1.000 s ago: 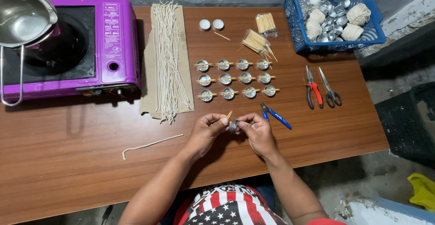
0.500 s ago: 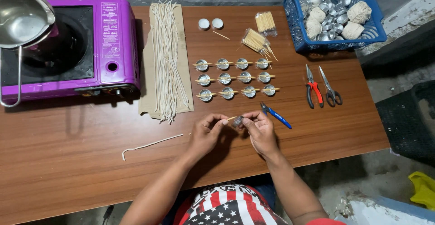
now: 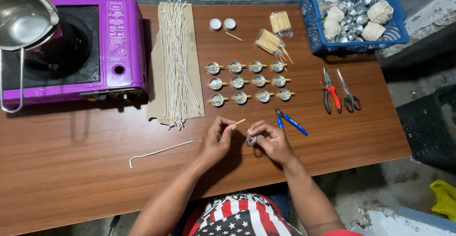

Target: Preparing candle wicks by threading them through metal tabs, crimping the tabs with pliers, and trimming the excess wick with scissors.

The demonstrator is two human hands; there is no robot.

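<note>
While gripped: toothpick (image 3: 240, 121), metal cup (image 3: 251, 140).

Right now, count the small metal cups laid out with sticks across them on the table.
12, in three rows of four mid-table: back row from to, middle row from to, front row from to. The right hand holds another cup, without a stick.

Right hand (image 3: 273, 141) lowered small metal cup (image 3: 251, 140) (hands parted).
</note>
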